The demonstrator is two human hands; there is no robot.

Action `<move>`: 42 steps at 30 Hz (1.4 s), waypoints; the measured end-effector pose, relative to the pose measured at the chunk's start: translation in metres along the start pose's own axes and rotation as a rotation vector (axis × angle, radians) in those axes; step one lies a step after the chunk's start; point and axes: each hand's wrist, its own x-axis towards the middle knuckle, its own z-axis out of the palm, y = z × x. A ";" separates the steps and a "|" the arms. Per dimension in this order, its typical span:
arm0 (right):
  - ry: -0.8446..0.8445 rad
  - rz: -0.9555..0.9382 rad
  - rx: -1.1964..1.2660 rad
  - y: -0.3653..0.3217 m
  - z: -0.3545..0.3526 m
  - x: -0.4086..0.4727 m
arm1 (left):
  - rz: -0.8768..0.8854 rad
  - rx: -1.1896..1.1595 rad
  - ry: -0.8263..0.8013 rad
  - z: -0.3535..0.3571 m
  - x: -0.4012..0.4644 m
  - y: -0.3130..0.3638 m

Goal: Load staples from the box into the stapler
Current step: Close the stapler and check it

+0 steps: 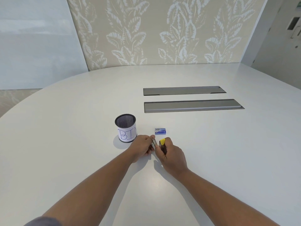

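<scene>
Both hands' fingers [162, 154] grip opened stapler [158, 145]; staple box [160, 131] just beyond.

Small yellow-tipped dark metal stapler [160, 145]: hinged open, held off the tabletop. Small blue cardboard staple box [160, 131]: closed, flat, just beyond it.

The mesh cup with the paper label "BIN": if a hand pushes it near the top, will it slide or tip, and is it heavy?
The mesh cup is probably light: its wall is thin wire mesh and nothing shows above its rim. It stands upright, taller than wide, so a push near the top may tip it. The table looks smooth, so a low push would likely slide it.
</scene>
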 end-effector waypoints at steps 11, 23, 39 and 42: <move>0.023 0.025 0.120 0.007 -0.003 -0.003 | 0.014 -0.061 0.054 -0.004 0.005 -0.009; 0.030 0.094 0.118 0.003 -0.008 -0.017 | 0.076 -0.070 0.055 0.006 -0.002 -0.004; -0.131 0.010 -0.075 -0.015 -0.005 -0.048 | 0.083 -0.005 0.107 0.007 0.000 -0.007; -0.158 0.019 -0.127 -0.015 -0.005 -0.051 | 0.084 0.000 0.114 0.008 0.001 -0.007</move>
